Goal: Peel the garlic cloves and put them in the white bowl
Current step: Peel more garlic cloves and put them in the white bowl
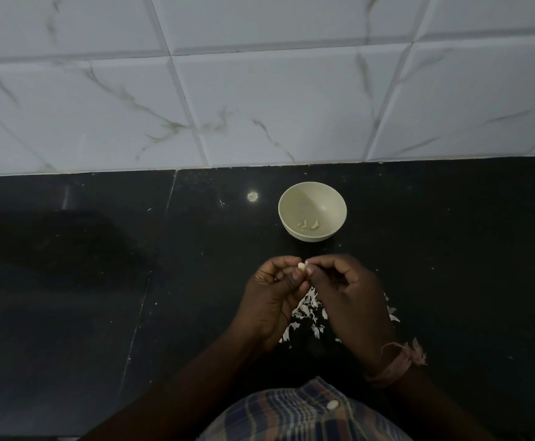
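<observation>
Garlic clove (301,266) sits pinched in left hand (271,300) for steadiness while right hand (344,291) fingers nip its skin, above peel scraps (306,313), near white bowl (312,211).

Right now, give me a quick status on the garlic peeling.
Left hand and right hand both pinch one garlic clove. White bowl holds a few peeled cloves. Peels piled beneath; nothing blocking.

Black countertop (69,313); white marbled tile wall (260,90); plaid shirt (291,415); wrist thread (396,361).
</observation>
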Tool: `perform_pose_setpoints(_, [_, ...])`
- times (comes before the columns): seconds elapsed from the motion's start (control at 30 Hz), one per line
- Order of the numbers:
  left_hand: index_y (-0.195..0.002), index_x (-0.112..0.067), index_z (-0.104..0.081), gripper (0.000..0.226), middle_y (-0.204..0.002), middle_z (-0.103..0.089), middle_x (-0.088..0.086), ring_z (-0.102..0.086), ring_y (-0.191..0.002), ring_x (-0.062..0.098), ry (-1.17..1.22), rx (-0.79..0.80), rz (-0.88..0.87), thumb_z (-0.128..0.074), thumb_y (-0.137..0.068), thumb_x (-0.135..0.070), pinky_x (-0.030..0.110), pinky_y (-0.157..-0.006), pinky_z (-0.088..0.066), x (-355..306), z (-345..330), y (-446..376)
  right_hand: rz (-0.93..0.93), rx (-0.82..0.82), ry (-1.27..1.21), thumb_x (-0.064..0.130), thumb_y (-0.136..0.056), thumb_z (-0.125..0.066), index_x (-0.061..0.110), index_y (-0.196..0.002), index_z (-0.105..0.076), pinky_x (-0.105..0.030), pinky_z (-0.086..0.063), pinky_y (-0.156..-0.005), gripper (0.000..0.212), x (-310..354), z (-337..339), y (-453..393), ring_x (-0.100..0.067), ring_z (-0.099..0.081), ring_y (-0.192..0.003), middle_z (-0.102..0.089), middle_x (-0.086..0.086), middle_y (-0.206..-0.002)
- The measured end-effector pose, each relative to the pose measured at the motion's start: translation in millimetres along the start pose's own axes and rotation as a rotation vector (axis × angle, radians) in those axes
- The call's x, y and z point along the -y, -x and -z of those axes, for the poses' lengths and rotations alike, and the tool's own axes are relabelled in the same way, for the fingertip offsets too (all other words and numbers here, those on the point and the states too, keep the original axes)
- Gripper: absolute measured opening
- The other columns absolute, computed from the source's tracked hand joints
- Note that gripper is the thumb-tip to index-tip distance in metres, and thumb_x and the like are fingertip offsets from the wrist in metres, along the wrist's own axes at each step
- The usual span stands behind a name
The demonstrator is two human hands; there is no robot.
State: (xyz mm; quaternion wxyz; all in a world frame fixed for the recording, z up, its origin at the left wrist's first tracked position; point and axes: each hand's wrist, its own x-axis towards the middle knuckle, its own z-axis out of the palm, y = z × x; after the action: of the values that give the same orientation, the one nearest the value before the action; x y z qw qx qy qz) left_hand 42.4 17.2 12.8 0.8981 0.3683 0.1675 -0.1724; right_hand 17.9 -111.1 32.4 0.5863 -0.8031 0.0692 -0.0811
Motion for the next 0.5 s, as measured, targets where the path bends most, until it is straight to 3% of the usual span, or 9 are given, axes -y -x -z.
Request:
perform_pose_setpoints(0.27, [-0.081,-0.008,-0.076,0.018,-0.081,-0.072,0.009,-0.073,-0.074,0.014,-0.023,0.022,-0.037,-0.063,-0.077,0.004,0.019,-0.064,-0.058,-0.9,-0.7,3.0,-0.115,0.055,-0.208,0.012,-0.087,-0.077,0.017,-0.09,-0.078,-0.023,-0.052,-0.057,0.006,7.6,4.5,-1.0,-0.016,-0.064,-0.056,-0.073,-0.003,-0.077])
perform_pose_setpoints(0.37, [-0.08,-0.011,-0.079,0.021,-0.082,-0.073,0.007,-0.072,-0.074,0.013,-0.077,0.035,-0.037,-0.063,-0.077,0.002,0.019,-0.064,-0.057,-3.9,-1.1,3.7,-0.168,0.087,-0.297,0.01,-0.089,-0.075,0.013,-0.086,-0.077,-0.027,-0.05,-0.055,0.005,7.5,5.0,-2.2,-0.021,-0.058,-0.051,-0.068,-0.011,-0.064])
perform_pose_setpoints(0.5, [-0.08,-0.013,-0.081,0.023,-0.086,-0.074,0.007,-0.072,-0.078,0.012,-0.1,0.083,0.001,-0.062,-0.079,0.001,0.018,-0.067,-0.057,-6.3,-1.1,5.2,-0.283,0.087,-0.42,0.007,-0.089,-0.073,0.007,-0.081,-0.077,-0.034,-0.045,-0.052,0.008,4.3,5.3,-5.9,-0.029,-0.052,-0.053,-0.06,-0.019,-0.062])
